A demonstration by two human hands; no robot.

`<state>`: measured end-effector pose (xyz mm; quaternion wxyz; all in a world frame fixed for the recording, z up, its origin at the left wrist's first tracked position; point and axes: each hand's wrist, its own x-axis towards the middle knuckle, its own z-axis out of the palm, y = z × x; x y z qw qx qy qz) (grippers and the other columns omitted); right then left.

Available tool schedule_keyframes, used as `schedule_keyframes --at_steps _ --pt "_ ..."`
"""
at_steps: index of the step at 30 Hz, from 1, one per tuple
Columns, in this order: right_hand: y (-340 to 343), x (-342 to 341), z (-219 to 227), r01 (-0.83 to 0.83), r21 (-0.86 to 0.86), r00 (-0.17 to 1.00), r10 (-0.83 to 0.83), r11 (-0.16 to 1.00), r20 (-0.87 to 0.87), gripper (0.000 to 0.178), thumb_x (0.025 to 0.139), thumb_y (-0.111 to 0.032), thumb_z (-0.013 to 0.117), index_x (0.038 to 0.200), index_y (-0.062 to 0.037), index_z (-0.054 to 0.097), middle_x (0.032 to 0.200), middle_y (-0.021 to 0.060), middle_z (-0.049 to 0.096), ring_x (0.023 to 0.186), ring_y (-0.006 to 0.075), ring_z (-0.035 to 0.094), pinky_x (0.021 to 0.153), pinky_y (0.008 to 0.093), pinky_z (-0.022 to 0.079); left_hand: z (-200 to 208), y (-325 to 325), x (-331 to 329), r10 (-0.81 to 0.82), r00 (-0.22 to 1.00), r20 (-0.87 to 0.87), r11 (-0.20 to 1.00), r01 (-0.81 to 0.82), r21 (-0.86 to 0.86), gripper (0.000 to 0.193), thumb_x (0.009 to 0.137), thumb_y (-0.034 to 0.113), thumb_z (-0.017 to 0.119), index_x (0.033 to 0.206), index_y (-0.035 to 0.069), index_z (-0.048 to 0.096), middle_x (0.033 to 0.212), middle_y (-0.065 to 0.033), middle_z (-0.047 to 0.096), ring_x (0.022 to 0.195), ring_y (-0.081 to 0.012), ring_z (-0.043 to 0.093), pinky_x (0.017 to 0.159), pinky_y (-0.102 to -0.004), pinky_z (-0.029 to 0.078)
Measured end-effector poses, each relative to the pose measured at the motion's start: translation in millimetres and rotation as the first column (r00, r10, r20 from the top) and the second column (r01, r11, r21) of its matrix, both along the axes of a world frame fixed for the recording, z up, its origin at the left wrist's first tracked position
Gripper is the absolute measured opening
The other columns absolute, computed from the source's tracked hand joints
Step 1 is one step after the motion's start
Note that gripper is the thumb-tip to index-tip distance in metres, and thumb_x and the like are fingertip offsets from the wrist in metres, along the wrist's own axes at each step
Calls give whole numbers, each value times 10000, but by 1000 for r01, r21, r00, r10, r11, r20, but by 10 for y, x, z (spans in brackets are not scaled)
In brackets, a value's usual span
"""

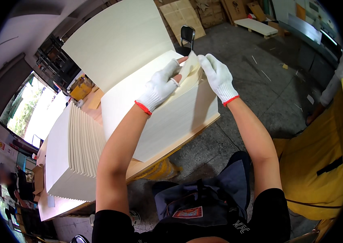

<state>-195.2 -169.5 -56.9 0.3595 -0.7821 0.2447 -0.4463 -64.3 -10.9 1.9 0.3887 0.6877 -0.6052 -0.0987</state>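
Observation:
A thick stack of cream paper sheets (155, 117) lies on a wooden board. My left hand (161, 85), in a white knit glove with a red cuff, pinches the lifted corner of the top sheets (191, 67). My right hand (219, 77), gloved the same way, rests on that same corner from the right, fingers curled over the folded edge. A large sheet (118, 38) stands tilted up behind the stack.
A second pile of fanned cream bundles (76, 146) sits to the left on the wooden table (60, 204). A person in a yellow apron (321, 162) stands at the right. A black chair back (187, 35), wooden pallets and cardboard lie beyond on the concrete floor.

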Motion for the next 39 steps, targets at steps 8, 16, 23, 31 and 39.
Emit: schedule_keyframes --at_steps 8,16,23,31,39 --pt "-17 27 -38 31 -60 999 -28 998 43 537 1004 -568 408 966 -80 630 875 198 662 877 425 630 750 469 469 69 7 -141 79 993 -92 970 -55 237 365 902 121 703 1259 101 631 815 -31 606 707 -119 577 660 -300 483" --pt "-34 18 -60 21 -39 998 -19 999 61 558 998 -585 414 928 -67 610 832 199 651 846 416 631 734 455 465 86 10 -152 103 992 -79 966 -81 246 359 922 144 682 1273 95 625 794 -19 579 706 -109 548 667 -293 469" --pt "-10 -4 -7 8 7 1000 -8 1000 1 570 985 -604 423 894 -68 595 789 181 641 797 380 635 717 437 460 4 3 -37 49 997 62 994 -55 94 344 987 231 588 1305 104 618 882 -53 603 866 -103 568 815 -289 470" --pt "-9 19 -53 17 -18 999 -16 1000 49 538 992 -571 431 930 -64 598 833 202 645 845 421 626 733 465 461 54 -11 -159 136 990 41 967 -141 212 302 907 187 733 1182 89 653 775 -27 613 659 -107 561 628 -308 468" --pt "-12 20 -51 25 -27 998 -23 999 54 548 990 -581 432 912 -65 599 826 202 648 836 419 630 723 458 466 49 -8 -149 127 992 10 969 -126 213 328 905 174 714 1223 118 655 768 -16 583 671 -107 543 646 -300 469"
